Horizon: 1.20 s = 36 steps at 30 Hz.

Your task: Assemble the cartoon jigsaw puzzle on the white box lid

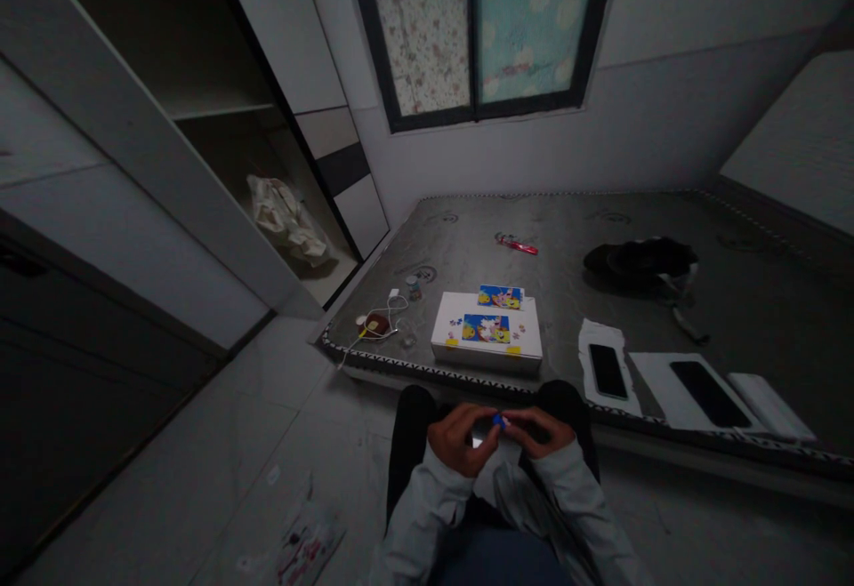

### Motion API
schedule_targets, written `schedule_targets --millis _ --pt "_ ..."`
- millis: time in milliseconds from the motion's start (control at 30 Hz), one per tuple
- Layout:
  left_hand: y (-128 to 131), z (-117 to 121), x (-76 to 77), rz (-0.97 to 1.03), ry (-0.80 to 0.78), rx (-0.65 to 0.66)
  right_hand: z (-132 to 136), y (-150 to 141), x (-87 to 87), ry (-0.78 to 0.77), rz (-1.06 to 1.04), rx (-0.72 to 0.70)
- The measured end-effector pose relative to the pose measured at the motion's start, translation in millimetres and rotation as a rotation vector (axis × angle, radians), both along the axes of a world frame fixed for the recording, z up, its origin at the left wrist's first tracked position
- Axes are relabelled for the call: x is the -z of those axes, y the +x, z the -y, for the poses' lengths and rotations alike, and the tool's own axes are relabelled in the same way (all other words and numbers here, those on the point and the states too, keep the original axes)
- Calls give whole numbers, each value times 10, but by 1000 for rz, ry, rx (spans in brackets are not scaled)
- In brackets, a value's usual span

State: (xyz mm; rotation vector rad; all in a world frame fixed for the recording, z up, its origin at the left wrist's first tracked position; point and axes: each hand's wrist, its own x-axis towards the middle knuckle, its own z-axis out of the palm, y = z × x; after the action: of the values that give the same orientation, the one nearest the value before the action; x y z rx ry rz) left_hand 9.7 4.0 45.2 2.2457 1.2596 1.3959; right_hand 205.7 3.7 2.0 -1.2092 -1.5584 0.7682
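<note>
My left hand [460,437] and my right hand [537,430] meet above my knees, fingers curled in a pinch around a small blue piece [498,421] held between them. In front of my knees, on the grey mattress [600,212], lies a white box [486,337] with a partly assembled colourful puzzle picture on its lid. A second small printed picture [500,297] rests at the box's far edge. Both hands are apart from the box.
A phone [607,371] on white paper, a dark tablet [708,393] on a white sheet, a black cap [640,261], a red item [520,246] and cables with a charger [380,324] lie on the mattress. An open wardrobe [200,106] stands left. Plastic packaging [303,546] lies on the floor.
</note>
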Motion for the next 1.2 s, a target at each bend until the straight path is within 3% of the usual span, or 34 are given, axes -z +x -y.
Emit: schedule_targets --millis 167,500,733,900,1200 --pt "3 38 -10 6 -35 -18 18 6 -16 32 -10 71" --pt "9 74 43 8 -69 -21 29 -20 22 -7 -27 62" --pt "36 15 173 7 -123 -12 7 -16 172 -35 -28 64" --pt "68 -65 308 58 -102 -26 -59 0 171 -57 -6 19" --pt "32 -144 312 -16 -176 -17 -134 -8 193 -111 4 7"
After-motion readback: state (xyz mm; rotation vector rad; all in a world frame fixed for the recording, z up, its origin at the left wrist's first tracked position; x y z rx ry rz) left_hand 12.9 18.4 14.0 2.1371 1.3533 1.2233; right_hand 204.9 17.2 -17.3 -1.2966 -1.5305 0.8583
